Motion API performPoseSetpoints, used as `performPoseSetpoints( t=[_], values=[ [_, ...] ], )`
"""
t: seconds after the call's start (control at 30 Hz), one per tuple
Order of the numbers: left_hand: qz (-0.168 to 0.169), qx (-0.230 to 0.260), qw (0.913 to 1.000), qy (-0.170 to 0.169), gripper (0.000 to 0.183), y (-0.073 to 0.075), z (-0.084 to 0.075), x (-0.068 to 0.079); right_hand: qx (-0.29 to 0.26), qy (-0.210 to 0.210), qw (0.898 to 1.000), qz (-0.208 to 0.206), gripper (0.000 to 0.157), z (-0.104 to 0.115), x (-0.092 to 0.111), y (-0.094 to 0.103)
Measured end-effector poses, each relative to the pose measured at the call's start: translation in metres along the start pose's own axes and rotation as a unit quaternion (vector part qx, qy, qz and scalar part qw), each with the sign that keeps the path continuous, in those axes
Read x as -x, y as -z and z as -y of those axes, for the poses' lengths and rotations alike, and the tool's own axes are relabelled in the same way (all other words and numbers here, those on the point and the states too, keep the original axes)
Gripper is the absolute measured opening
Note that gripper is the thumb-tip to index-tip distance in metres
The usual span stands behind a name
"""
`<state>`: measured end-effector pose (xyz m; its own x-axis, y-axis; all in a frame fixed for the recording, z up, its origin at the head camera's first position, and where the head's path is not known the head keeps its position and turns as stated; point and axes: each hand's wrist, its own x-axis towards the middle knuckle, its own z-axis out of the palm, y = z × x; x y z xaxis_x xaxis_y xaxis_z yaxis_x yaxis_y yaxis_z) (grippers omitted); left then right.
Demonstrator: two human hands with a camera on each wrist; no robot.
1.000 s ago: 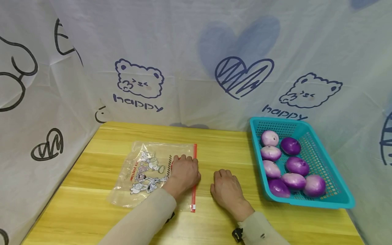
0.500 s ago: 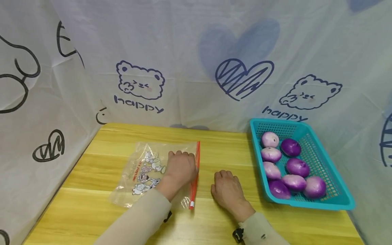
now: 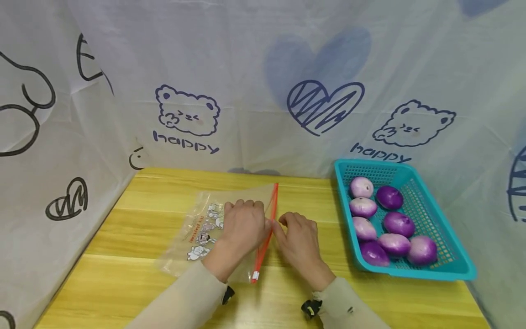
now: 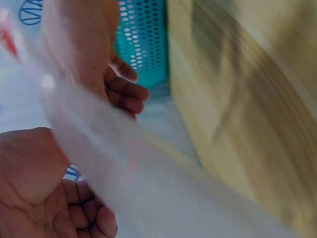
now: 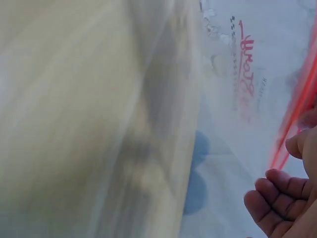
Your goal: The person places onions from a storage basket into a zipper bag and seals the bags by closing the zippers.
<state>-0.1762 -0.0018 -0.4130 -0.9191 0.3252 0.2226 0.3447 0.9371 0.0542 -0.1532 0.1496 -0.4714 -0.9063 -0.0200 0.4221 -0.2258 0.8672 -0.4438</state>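
Observation:
A clear slider zip bag (image 3: 195, 242) with printed cartoon animals and a red zip strip lies partly raised off the wooden table. My left hand (image 3: 242, 224) grips it close to the strip, knuckles up, thumb at the red edge. Against that same edge, my right hand (image 3: 300, 240) brings its thumb tip beside the left thumb. In the right wrist view, the red zip strip (image 5: 292, 109) runs right by the right thumb and index finger, while the other fingers (image 5: 282, 193) curl loosely below. I cannot tell whether that thumb and finger pinch the strip.
A teal plastic basket (image 3: 435, 196) with several purple onions (image 3: 398, 224) stands on the right of the wooden table (image 3: 123, 214). Behind the table hangs a white cloth (image 3: 255, 146) printed with bears and hearts. The bag's white slider (image 3: 255, 275) is at its near end.
My left hand has lifted the bag's zip edge and drawn it rightward, tilting the strip. My right hand has left its resting spot on the table and come to the red edge.

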Motion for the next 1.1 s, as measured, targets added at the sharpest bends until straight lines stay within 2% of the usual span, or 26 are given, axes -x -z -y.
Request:
performPoseSetpoints(
  t=[0.1, 0.2, 0.27, 0.33, 0.43, 0.5, 0.6, 0.7, 0.8, 0.93, 1.0, 1.1],
  values=[
    [-0.019, 0.008, 0.9998, -0.003, 0.03, 0.006, -0.002, 0.003, 0.013, -0.005, 1.0, -0.005, 0.022, 0.006, -0.005, 0.002],
    [-0.044, 0.014, 0.9988, -0.014, 0.027, 0.013, -0.004, 0.006, 0.055, 0.025, 0.998, -0.036, 0.017, 0.006, -0.009, 0.003],
    [-0.057, 0.018, 0.998, -0.02, 0.026, 0.019, -0.005, 0.009, 0.103, 0.061, 0.991, -0.064, 0.016, 0.002, -0.011, 0.002],
    [-0.065, 0.021, 0.9974, -0.023, 0.024, 0.026, -0.005, 0.012, 0.16, 0.092, 0.979, -0.084, 0.016, -0.003, -0.013, 0.002],
    [-0.064, 0.019, 0.9976, -0.019, 0.023, 0.037, -0.006, 0.015, 0.229, 0.113, 0.963, -0.081, 0.017, -0.013, -0.016, 0.003],
    [-0.056, 0.016, 0.9982, -0.012, 0.023, 0.043, -0.006, 0.016, 0.251, 0.116, 0.959, -0.065, 0.017, -0.017, -0.016, 0.006],
    [-0.025, 0.003, 0.9997, -0.006, 0.025, 0.049, -0.007, 0.016, 0.246, 0.127, 0.96, -0.051, 0.017, -0.019, -0.015, 0.011],
    [0.001, -0.018, 0.9997, -0.014, 0.029, 0.049, -0.009, 0.015, 0.224, 0.162, 0.959, -0.063, 0.017, -0.013, -0.014, 0.016],
    [-0.011, -0.044, 0.9983, -0.036, 0.031, 0.046, -0.01, 0.011, 0.207, 0.2, 0.954, -0.087, 0.017, -0.005, -0.013, 0.018],
    [-0.05, -0.091, 0.9914, -0.08, 0.025, 0.041, -0.01, 0.006, 0.202, 0.219, 0.95, -0.095, 0.018, 0.004, -0.013, 0.019],
    [-0.049, -0.114, 0.9878, -0.094, 0.025, 0.039, -0.008, 0.005, 0.204, 0.212, 0.951, -0.094, 0.019, 0.007, -0.013, 0.019],
    [-0.035, -0.137, 0.9851, -0.098, 0.027, 0.036, -0.003, 0.006, 0.217, 0.177, 0.957, -0.08, 0.021, 0.005, -0.012, 0.022]
  ],
)
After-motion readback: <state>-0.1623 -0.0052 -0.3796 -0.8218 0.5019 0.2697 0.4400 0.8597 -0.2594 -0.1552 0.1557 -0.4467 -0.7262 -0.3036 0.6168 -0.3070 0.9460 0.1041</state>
